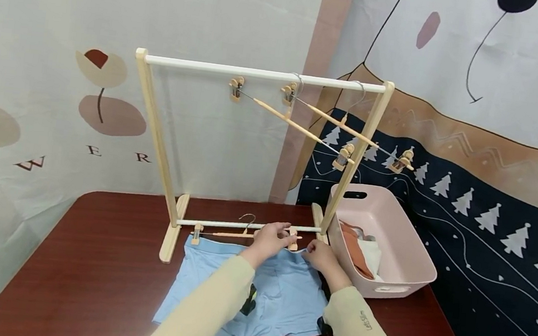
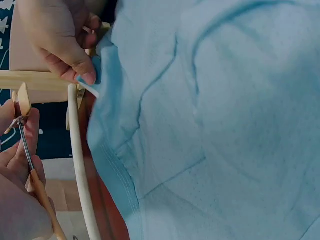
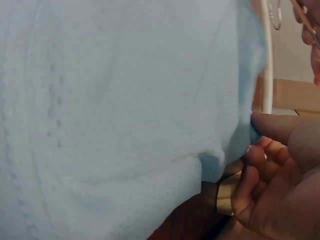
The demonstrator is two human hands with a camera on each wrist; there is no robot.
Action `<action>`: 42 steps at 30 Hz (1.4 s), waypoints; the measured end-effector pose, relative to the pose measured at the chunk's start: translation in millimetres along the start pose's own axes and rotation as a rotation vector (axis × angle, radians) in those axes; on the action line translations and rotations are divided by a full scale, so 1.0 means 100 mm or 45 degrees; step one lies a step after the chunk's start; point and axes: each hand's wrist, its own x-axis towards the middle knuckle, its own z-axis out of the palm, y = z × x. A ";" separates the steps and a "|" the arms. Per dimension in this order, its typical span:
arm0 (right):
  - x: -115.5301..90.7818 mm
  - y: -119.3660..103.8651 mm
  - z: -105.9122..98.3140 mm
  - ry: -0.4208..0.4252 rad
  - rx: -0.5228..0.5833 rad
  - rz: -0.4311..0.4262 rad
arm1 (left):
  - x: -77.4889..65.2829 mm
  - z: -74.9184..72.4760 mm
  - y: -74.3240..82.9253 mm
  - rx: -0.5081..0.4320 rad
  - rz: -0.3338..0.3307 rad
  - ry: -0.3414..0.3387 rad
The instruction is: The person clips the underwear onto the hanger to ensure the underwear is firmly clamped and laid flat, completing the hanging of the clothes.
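Light blue boxer shorts (image 1: 279, 292) lie spread on the table, waistband toward the rack. A wooden clip hanger (image 1: 228, 234) extends along that waistband, and its left clip (image 1: 197, 234) sits at the waistband's left end. My left hand (image 1: 270, 241) grips the hanger's right clip (image 2: 22, 102) between thumb and fingers; this clip stands apart from the cloth in the left wrist view. My right hand (image 1: 322, 256) pinches the right corner of the waistband (image 3: 245, 100) between thumb and fingertips. A dark print on the shorts is partly hidden by my left sleeve.
A wooden drying rack (image 1: 265, 73) stands over the far side of the table (image 1: 101, 259). Two clip hangers (image 1: 290, 120) hang at its right end. On the right, a pink basket (image 1: 406, 241) holds orange and white cloth (image 1: 360, 249). Patterned curtains stand behind.
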 end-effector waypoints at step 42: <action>-0.32 -0.14 -0.14 0.364 0.237 -0.434 | -0.05 -0.17 0.06 -0.092 0.052 -0.081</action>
